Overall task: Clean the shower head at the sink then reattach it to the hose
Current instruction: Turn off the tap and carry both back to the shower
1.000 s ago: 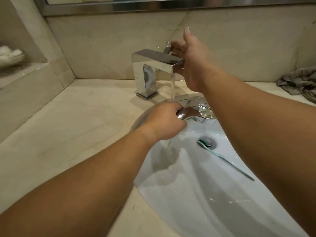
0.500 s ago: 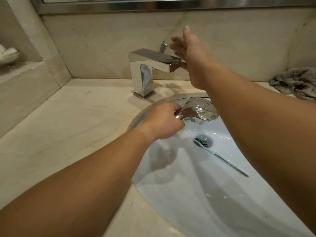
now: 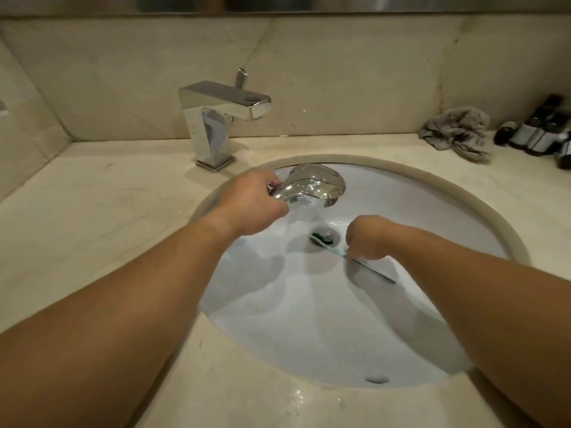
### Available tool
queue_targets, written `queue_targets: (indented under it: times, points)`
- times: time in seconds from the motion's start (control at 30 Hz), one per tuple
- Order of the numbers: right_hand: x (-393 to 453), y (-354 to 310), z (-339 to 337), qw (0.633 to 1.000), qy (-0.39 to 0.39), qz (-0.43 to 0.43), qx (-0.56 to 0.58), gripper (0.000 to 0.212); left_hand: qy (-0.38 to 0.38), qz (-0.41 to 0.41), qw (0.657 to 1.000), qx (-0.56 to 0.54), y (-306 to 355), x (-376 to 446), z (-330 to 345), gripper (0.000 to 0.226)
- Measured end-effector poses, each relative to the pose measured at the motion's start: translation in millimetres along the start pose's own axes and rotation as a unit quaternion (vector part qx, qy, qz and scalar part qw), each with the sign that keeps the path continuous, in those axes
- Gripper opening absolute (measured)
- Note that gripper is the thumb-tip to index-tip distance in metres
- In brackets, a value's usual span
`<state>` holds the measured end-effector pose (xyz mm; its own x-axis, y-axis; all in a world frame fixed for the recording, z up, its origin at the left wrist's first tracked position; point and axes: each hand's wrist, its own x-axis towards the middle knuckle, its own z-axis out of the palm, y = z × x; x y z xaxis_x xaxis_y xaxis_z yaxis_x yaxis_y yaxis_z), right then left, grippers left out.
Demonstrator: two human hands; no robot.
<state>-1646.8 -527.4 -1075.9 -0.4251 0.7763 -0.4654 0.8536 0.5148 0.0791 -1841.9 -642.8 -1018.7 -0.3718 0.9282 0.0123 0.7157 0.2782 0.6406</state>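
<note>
My left hand [image 3: 251, 200] grips the handle of a chrome shower head [image 3: 318, 185], holding it over the back of the white sink basin [image 3: 309, 319]. Its round chrome back faces up. A green and clear toothbrush [image 3: 329, 244] lies across the drain [image 3: 327, 236], bristle end at the drain, handle running right and toward me. My right hand [image 3: 369, 237] is down in the basin with its fingertips pinching the toothbrush handle. No hose is in view.
A square chrome faucet [image 3: 222, 114] with a small lever stands behind the basin, and no water runs from it. A crumpled grey cloth [image 3: 457, 132] and several dark small bottles [image 3: 537, 131] sit at the back right of the marble counter [image 3: 102, 205].
My right hand left the faucet lever and dropped into the basin onto the toothbrush. The water stream stopped. The left hand kept hold of the shower head.
</note>
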Motion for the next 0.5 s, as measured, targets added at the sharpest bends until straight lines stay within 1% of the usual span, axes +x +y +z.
queue_targets:
  times: [0.1, 0.17, 0.23, 0.3, 0.33, 0.4, 0.43, 0.5]
  points:
    - [3.3, -6.5, 8.2, 0.999, 0.002, -0.01, -0.052, 0.024, 0.002, -0.004, 0.999, -0.042, 0.1, -1.2, -0.3, 0.025]
    - [2.6, -5.1, 13.5, 0.999, 0.015, -0.004, -0.046, 0.025, 0.003, 0.003, 0.998, -0.059, 1.0, -1.9, -0.4, 0.025]
    - [-3.8, -4.5, 11.2, 1.0, 0.024, 0.004, 0.004, 0.019, 0.002, 0.011, 0.998, -0.065, 1.3, -2.3, -0.8, 0.027]
    - [-12.7, -3.2, 0.5, 0.992, 0.032, 0.028, 0.117, 0.012, -0.002, 0.024, 0.998, -0.055, 0.7, -1.2, -1.4, 0.024]
    - [-16.1, 1.3, -7.5, 0.979, 0.032, 0.047, 0.194, 0.012, -0.002, 0.034, 0.998, -0.045, 0.2, -0.6, -1.2, 0.021]
    - [-27.0, 15.3, -22.1, 0.932, 0.025, 0.083, 0.351, 0.011, -0.007, 0.052, 0.998, -0.022, 0.7, 0.6, -1.5, 0.02]
    - [-33.6, 24.0, -26.9, 0.907, 0.027, 0.1, 0.409, 0.01, -0.013, 0.06, 0.998, -0.013, 1.8, 0.1, -1.8, 0.021]
    - [-50.8, 38.8, -33.0, 0.872, 0.031, 0.123, 0.473, 0.009, -0.026, 0.08, 0.996, 0.005, 5.2, -2.5, -3.1, 0.028]
